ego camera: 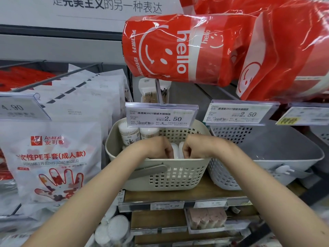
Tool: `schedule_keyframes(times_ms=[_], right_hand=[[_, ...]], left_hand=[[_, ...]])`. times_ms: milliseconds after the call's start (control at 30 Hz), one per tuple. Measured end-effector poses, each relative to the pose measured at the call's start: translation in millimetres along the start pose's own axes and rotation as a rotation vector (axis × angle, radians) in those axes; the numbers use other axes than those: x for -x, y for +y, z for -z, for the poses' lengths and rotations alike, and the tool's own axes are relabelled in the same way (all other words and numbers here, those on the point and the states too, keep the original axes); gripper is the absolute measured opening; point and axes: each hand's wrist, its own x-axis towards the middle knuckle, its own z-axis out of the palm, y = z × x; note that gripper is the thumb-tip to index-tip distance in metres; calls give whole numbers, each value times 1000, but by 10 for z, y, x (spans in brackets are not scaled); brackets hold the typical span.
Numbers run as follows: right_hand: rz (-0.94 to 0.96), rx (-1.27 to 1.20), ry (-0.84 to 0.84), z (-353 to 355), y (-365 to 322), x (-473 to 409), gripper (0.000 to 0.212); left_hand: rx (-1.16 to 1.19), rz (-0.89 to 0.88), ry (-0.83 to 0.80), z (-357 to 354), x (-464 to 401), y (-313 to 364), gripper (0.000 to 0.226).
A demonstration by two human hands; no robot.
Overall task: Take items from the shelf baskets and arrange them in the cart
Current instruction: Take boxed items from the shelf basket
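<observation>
Both hands inside beige basket [160,175]: left hand [158,148], right hand [191,148] fingers curled, apparently gripping white containers [176,150].

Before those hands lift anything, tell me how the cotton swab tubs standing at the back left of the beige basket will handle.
The round clear cotton swab tubs are probably light and stiff, being small plastic cylinders of swabs. They look smooth, so possibly slippery. Standing upright in the beige perforated plastic basket, they may tip and roll if nudged.
</observation>
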Motion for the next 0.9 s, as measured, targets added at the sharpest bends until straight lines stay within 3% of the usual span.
schedule_keyframes(times_ms=[300, 433, 667, 800, 900], right_hand=[[-58, 133, -43, -40, -17, -85, 19], [3, 129, -21, -16, 6, -92, 15], [275, -151, 446, 8, 34, 345, 14], [418, -206, 832, -408, -81, 708, 21], [582, -228, 903, -773, -229, 865, 26]], left_hand=[[325, 28, 178, 47, 123, 10, 12], [278, 16, 328, -2, 319, 113, 14], [-13, 85, 666, -264, 935, 335, 30], [-121, 155, 880, -636, 1407, 519, 37], [-108, 294, 922, -1064, 1706, 558, 34]])
